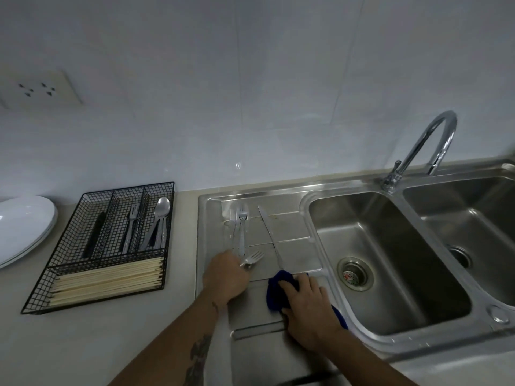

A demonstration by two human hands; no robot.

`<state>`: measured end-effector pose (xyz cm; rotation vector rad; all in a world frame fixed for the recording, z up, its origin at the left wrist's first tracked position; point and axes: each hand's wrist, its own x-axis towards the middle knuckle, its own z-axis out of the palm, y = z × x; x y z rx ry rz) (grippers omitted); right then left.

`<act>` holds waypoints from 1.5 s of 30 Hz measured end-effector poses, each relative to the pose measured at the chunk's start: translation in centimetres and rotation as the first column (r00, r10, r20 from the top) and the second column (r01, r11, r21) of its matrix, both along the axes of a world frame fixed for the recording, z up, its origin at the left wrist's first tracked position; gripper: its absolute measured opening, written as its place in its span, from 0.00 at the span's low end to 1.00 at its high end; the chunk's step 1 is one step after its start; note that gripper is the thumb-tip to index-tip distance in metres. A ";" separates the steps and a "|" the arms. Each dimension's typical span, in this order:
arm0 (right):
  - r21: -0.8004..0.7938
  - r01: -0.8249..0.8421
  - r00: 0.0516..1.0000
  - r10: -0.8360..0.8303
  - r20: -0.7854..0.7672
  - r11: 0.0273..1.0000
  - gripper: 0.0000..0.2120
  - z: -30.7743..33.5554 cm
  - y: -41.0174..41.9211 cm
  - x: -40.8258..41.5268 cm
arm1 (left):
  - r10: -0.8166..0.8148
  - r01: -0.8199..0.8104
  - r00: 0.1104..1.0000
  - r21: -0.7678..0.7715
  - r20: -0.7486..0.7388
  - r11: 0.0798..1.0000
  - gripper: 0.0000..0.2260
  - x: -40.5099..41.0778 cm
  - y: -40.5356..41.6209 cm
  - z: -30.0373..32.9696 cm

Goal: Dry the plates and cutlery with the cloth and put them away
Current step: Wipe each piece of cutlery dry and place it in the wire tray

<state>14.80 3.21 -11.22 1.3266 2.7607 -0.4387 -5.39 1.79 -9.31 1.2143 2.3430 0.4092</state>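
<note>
My left hand (225, 277) is closed around a steel fork (255, 259) just above the steel draining board (292, 246), tines pointing up and right. My right hand (309, 307) grips a dark blue cloth (277, 291) resting on the board beside it. More cutlery lies on the board: forks (242, 228) side by side and a table knife (269, 232) to their right. A black wire cutlery tray (69, 263) on the counter to the left holds a dark-handled utensil, forks, spoons (161, 218) and pale chopsticks (108, 282). Stacked white plates (22, 227) sit at the far left.
A double steel sink (390, 260) with a drain strainer lies to the right, with a curved chrome tap (434, 146) behind it. A white tiled wall with a socket (36, 89) stands behind the beige counter (83, 344).
</note>
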 end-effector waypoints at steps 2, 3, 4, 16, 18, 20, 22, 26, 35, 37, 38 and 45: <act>-0.028 0.037 0.997 -0.038 -0.063 0.999 0.28 0.6 -0.5 -0.6 | -0.031 0.031 0.999 0.034 -0.010 0.999 0.06 -0.5 -1.2 0.4; -0.025 0.057 0.993 -0.059 -0.098 0.998 0.29 0.9 -0.8 -1.0 | -0.044 0.045 0.999 0.049 -0.013 0.998 0.05 -0.8 -1.8 0.6; -0.005 0.074 0.988 -0.074 -0.135 0.997 0.29 1.3 -1.0 -1.6 | -0.056 0.056 0.998 0.063 -0.014 0.996 0.05 -1.0 -2.3 0.7; 0.190 0.116 0.991 -0.101 -0.086 0.975 0.34 3.5 -3.8 -6.4 | -0.193 0.160 0.978 0.317 0.075 0.935 0.11 -3.5 -7.8 2.8; 0.268 0.064 0.993 -0.034 -0.113 0.961 0.34 4.1 -4.5 -6.9 | -0.210 0.158 0.972 0.373 0.105 0.914 0.10 -3.7 -8.2 3.1; 0.313 0.031 0.993 0.007 -0.119 0.949 0.35 4.2 -4.9 -7.2 | -0.226 0.162 0.968 0.407 0.113 0.899 0.07 -3.7 -8.0 3.8; 0.316 0.057 0.991 -0.016 -0.132 0.947 0.36 4.2 -4.7 -6.8 | -0.226 0.164 0.969 0.418 0.104 0.894 0.07 -3.8 -8.0 4.4; 0.311 0.093 0.981 -0.034 -0.190 0.946 0.35 5.0 -4.3 -5.6 | -0.255 0.208 0.964 0.379 0.078 0.902 0.10 -4.2 -8.6 4.4; 0.299 0.022 0.973 0.048 -0.226 0.954 0.33 4.3 -5.7 -5.6 | -0.290 0.259 0.957 0.382 0.024 0.887 0.10 -4.4 -9.4 5.3; 0.307 0.041 0.974 0.031 -0.224 0.951 0.33 4.7 -6.1 -5.7 | -0.296 0.265 0.955 0.388 0.021 0.883 0.10 -4.3 -9.7 5.2; 0.318 0.025 0.975 0.048 -0.218 0.948 0.33 4.9 -6.4 -5.9 | -0.306 0.275 0.952 0.395 0.018 0.877 0.10 -4.2 -9.7 5.3; 0.278 0.159 0.979 -0.115 -0.166 0.947 0.25 4.5 -5.1 -4.9 | -0.302 0.308 0.950 0.354 -0.073 0.883 0.09 -5.1 -10.3 4.8</act>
